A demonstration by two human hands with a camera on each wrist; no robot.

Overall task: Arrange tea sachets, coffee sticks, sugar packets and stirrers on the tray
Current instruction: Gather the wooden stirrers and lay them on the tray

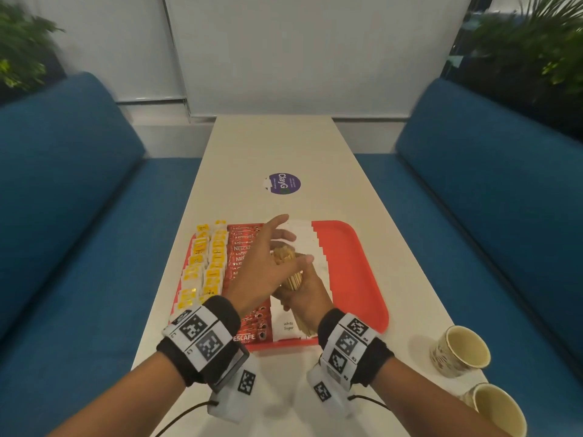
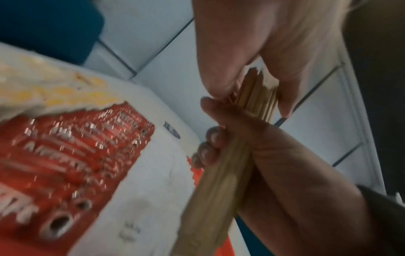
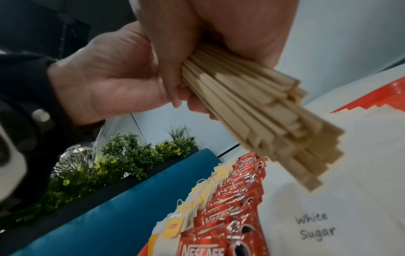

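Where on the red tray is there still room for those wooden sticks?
On the tray, the bare red strip between the white sugar packets and its right rim could take the wooden stirrers. The table around the purple sticker is bare too. Crowded: Nescafe coffee sticks and tea sachets fill the left.

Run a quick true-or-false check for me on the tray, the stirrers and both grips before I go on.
1. The wooden stirrers already lie on the red tray. False: the right grip holds the bundle above the white sugar packets.
2. The Nescafe coffee sticks lie between the tea sachets and the white sugar packets. True.
3. The two paper cups stand on the tray. False: they stand on the table, right of it.
4. The tray's right part shows bare red. True.
5. The left grip rests on the table. False: it pinches the bundle's upper end.
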